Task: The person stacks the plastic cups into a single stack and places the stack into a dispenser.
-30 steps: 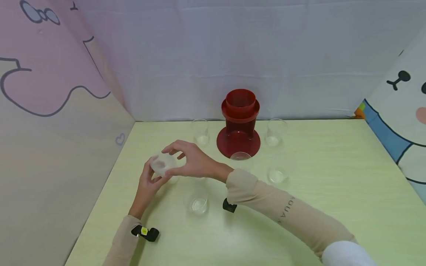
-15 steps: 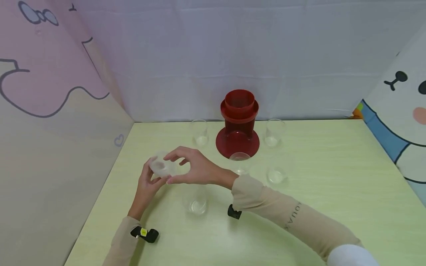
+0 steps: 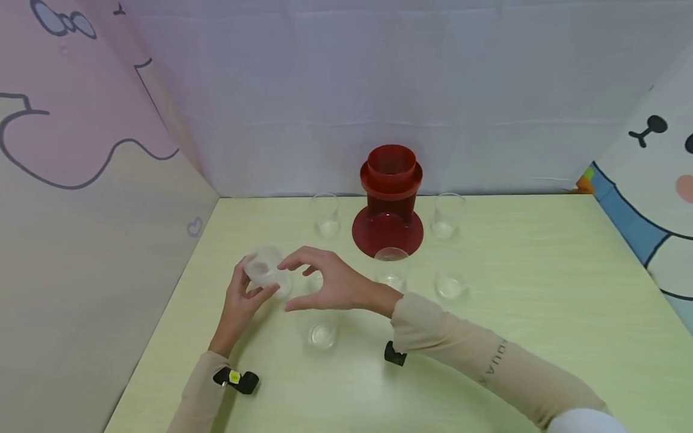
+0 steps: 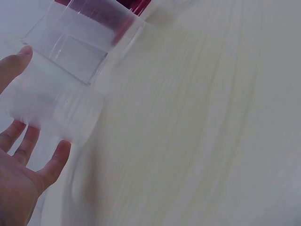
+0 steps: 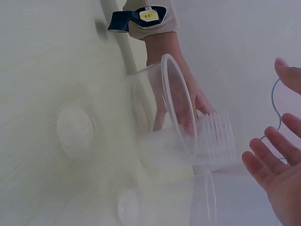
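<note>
A stack of nested clear plastic cups is in my left hand, gripped between thumb and fingers. Its close-set rims show in the right wrist view, and its frosted side fills the left of the left wrist view. Just right of the stack, my right hand holds nothing; thumb and fingers are spread in a wide curve. One clear cup stands on the table below the right hand. Another clear cup stands beyond the right wrist, partly overlapped by it.
At the back middle, a red cup sits in a wider-rimmed red holder on a round red base. Clear cups flank it on both sides. Another clear cup stands to the right. Cloth walls border the table.
My right hand has drawn away from the cup stack, toward the right and nearer to me, its fingers spread a little wider. The left hand has stayed almost still with the stack.
</note>
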A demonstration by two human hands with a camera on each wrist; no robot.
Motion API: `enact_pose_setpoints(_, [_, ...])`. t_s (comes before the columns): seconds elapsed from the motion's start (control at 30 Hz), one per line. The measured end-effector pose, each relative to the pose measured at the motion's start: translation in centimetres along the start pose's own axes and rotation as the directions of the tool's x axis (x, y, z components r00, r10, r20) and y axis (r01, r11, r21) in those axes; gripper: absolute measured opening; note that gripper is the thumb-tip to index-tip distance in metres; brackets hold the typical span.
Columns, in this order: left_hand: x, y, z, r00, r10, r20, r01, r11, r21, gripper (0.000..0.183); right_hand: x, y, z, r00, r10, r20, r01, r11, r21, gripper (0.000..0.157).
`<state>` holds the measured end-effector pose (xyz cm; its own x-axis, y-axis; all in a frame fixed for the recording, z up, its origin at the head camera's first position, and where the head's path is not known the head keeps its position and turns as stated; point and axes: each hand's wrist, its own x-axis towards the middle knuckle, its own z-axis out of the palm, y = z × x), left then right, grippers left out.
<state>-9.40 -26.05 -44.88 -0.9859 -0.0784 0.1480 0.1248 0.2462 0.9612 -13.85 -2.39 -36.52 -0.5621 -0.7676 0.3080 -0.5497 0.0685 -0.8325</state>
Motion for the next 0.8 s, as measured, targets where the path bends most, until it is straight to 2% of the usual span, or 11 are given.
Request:
enact_pose_setpoints(0.43, [0.0,-0.1,0.0,1.0,0.0,0.002,0.0,1.0,-0.007,0.077,-1.5,0.3,0.1,1.0,0.017,-0.01,-0.016,0.999,0.027,0.056])
enact_pose_setpoints(0.63, [0.1,-0.1,0.1,1.0,-0.012,-0.005,0.012,1.0,-0.001,0.077,-2.5,0.5,0.2,0.999,0.049,-0.004,-0.049,0.998,0.037,0.058])
enact_pose_setpoints(0.8, [0.3,-0.8,-0.1,1.0,-0.015,-0.007,0.015,1.0,-0.015,0.079,-3.1,1.0,0.5,0.998,0.055,0.002,-0.055,0.997,0.054,0.06])
